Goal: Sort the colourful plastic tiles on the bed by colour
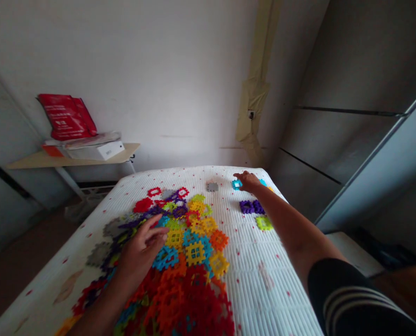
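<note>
1. Head view: the left hand point(140, 254) lies palm down on the near side of a pile of plastic pieces point(190, 242) on the bed point(285, 289). Its fingers point(159, 232) are spread and loose, closed on nothing.
2. The right hand point(249, 181) is stretched to the far end of the bed. Its fingers point(239, 176) rest at a cyan piece point(236, 185), which lies right at the fingertips. Whether they grip it or only touch it cannot be told.
3. On the near side of those fingers, beside the forearm, lie purple pieces point(252, 206) and a green piece point(264, 223). A grey piece point(212, 187) lies apart to their left.
4. Risk, as judged: the cyan piece sits near the bed's far corner. A push rather than a clean pinch could slide it over the edge.
5. Risk, as judged: the outstretched forearm passes close over the purple pieces and could drag them. Weight on the left hand could shift or part the joined pieces under its fingers.
</note>
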